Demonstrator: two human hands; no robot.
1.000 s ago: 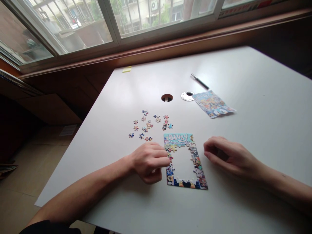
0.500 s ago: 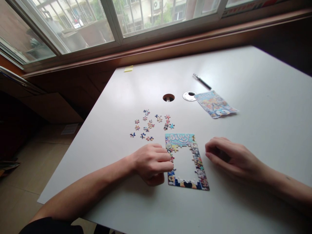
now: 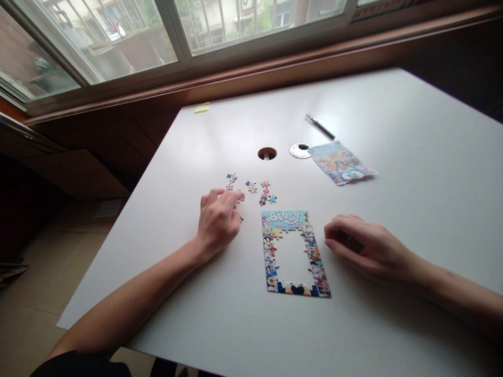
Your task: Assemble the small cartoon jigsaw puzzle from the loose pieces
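My left hand (image 3: 220, 217) is over the loose jigsaw pieces (image 3: 264, 192), with its fingers apart. It covers several of the pieces, and its fingertips are partly hidden. My right hand (image 3: 361, 243) rests on the table to the right of the puzzle, fingers curled in towards the thumb and nothing visible in them. Between the hands lies a jigsaw puzzle (image 3: 285, 219) with a light blue "Bluey" title strip. Its border is joined all round, and the middle shows bare white.
A crumpled printed picture sheet (image 3: 341, 162) lies further back on the white table (image 3: 188, 319). Behind it are a pen (image 3: 320, 125) and a silver cable-hole cover (image 3: 299, 151). A round cable hole (image 3: 267, 153) and a yellow sticky note (image 3: 201, 108) are further left.
My left hand has moved from the puzzle's left edge up and left to the loose pieces, and its fingers have spread. My right hand keeps its place. The view has shifted slightly.
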